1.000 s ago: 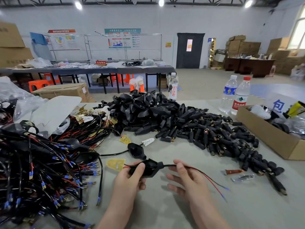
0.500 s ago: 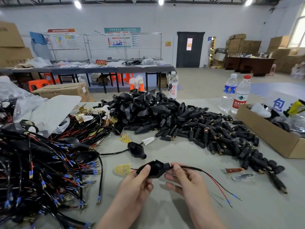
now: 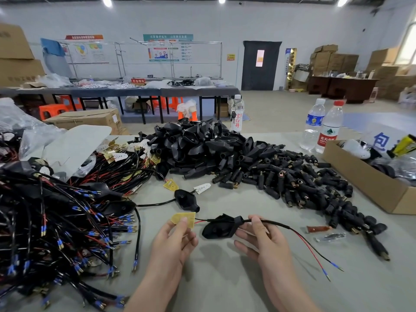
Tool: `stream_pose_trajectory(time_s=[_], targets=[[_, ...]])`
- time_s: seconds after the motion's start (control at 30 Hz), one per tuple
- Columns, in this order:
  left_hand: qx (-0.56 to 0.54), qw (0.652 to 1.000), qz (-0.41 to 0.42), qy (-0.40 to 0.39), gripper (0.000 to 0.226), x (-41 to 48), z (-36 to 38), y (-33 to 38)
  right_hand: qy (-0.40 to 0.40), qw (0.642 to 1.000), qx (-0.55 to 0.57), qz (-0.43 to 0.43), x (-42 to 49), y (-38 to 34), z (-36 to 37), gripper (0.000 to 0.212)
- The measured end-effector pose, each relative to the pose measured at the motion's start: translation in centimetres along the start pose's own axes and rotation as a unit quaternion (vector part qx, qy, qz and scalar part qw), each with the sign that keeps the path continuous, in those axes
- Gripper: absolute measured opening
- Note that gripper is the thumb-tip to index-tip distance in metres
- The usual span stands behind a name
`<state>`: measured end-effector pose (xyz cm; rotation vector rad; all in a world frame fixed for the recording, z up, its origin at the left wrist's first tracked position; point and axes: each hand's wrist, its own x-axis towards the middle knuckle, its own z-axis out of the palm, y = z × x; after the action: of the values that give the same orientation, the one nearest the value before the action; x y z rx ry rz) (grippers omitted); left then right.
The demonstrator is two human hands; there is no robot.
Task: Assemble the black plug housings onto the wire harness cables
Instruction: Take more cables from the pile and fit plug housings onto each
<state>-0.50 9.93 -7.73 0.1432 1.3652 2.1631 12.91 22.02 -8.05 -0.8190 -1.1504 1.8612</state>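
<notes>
A black plug housing (image 3: 219, 227) is threaded on a black cable (image 3: 273, 223) just above the grey table. My right hand (image 3: 262, 237) pinches the cable where it leaves the housing's neck. The cable ends at the right in a red and a black wire with blue-tipped terminals (image 3: 331, 270). My left hand (image 3: 174, 238) holds the small yellow circuit board (image 3: 183, 219) at the cable's other end, left of the housing. Another housing on a cable (image 3: 186, 200) lies on the table behind.
A heap of loose black housings (image 3: 202, 149) and small black plugs (image 3: 299, 188) fills the middle and right. A tangle of wired harnesses (image 3: 56, 221) covers the left. A cardboard box (image 3: 369, 183) and water bottles (image 3: 328, 129) stand at the right.
My left hand let go of the housing and moved left to the yellow board. The housing and cable shifted right, and my right hand now pinches the cable at the housing's neck.
</notes>
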Motion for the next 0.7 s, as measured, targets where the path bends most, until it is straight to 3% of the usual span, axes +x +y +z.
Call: stream_pose_trajectory(time_s=[0.33, 0.47, 0.7], targets=[[0.128, 0.988, 0.053, -0.064, 0.008, -0.8, 0.8, -0.1, -0.068, 0.997, -0.033, 0.008, -0.1, 0.3, 0.3, 0.011], [0.135, 0.987, 0.047, -0.072, 0.015, -0.7, 0.7, 0.0, -0.072, 0.997, -0.039, -0.005, 0.1, 0.3, 0.3, 0.011], [0.229, 0.962, 0.126, -0.075, 0.02, -1.0, 1.1, -0.4, -0.059, 0.998, -0.013, -0.001, 0.4, 0.4, 0.2, 0.011]])
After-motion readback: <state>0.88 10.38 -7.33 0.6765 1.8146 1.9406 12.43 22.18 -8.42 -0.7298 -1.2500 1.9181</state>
